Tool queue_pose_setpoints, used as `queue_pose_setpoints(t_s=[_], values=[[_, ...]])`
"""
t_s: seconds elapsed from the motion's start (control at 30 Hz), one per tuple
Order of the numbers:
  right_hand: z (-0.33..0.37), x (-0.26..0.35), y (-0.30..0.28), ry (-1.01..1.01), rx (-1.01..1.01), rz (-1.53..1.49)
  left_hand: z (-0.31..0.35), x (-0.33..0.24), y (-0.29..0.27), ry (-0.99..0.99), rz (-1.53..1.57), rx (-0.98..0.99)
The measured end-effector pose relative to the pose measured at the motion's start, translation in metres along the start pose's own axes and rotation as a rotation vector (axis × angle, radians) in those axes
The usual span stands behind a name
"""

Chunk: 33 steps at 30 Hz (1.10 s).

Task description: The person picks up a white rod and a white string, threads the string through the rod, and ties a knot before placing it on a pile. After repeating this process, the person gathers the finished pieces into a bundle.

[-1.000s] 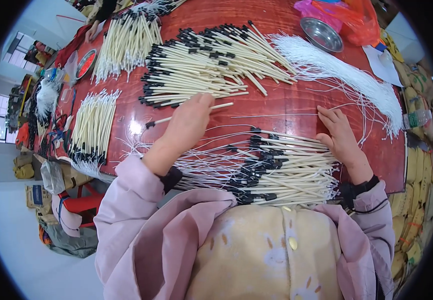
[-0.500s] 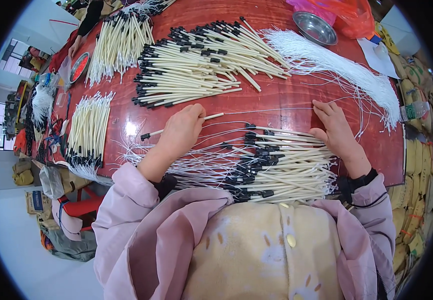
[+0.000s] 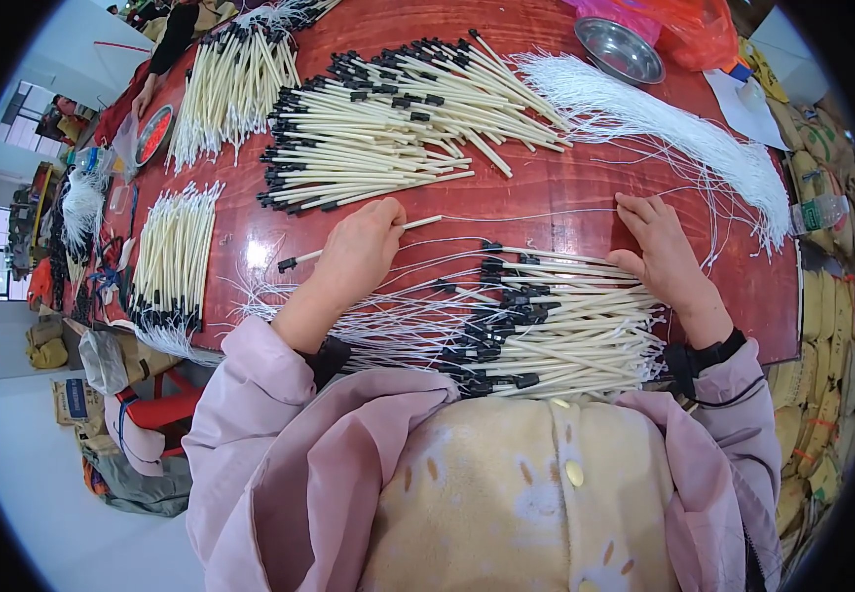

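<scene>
My left hand (image 3: 356, 249) is closed round a cream rod (image 3: 421, 223), whose black-capped end sticks out to the left. A thin white string (image 3: 536, 214) runs from the rod's right end to the bent fingertips of my right hand (image 3: 666, 247). Those fingertips rest on the string, while the thumb stands apart below. Between my forearms and close to my body lies a pile of cream rods with black ends (image 3: 570, 331). Loose white strings (image 3: 388, 321) trail leftward from it. A larger pile of similar rods (image 3: 378, 148) lies beyond my left hand.
A bundle of white strings (image 3: 644, 118) stretches along the far right of the red table (image 3: 565, 183). Behind it stand a metal bowl (image 3: 620, 49) and a red plastic bag (image 3: 694, 35). More rods (image 3: 177, 252) lie at left. A co-worker's hand (image 3: 146, 92) is near a bowl of red bits (image 3: 155, 133).
Almost nothing differs. Both hands keep their places on the rod and string; the view has shifted very slightly.
</scene>
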State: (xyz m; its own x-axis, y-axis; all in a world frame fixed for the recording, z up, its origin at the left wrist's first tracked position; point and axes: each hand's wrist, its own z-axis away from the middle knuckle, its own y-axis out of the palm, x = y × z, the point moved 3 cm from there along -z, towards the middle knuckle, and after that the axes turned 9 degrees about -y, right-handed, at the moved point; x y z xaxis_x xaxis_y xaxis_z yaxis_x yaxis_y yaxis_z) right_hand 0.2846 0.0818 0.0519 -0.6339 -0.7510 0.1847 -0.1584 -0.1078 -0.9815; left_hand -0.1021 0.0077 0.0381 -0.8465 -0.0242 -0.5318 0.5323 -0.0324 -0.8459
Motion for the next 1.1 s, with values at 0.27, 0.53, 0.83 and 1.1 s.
queue_pose_setpoints(t_s=[0.27,0.53,0.83,1.1], values=[[0.000,0.000,0.000,0.013,0.007,-0.007,-0.002,0.000,-0.002,0.016,-0.001,-0.023],[-0.002,0.003,0.000,0.025,0.006,0.013,-0.005,0.003,0.000,0.034,-0.011,-0.013],[-0.011,0.013,0.005,0.093,0.054,0.109,-0.003,-0.007,0.001,0.093,-0.013,0.056],[-0.005,0.016,0.006,0.006,0.035,0.136,-0.047,-0.053,0.049,0.369,-0.221,-0.012]])
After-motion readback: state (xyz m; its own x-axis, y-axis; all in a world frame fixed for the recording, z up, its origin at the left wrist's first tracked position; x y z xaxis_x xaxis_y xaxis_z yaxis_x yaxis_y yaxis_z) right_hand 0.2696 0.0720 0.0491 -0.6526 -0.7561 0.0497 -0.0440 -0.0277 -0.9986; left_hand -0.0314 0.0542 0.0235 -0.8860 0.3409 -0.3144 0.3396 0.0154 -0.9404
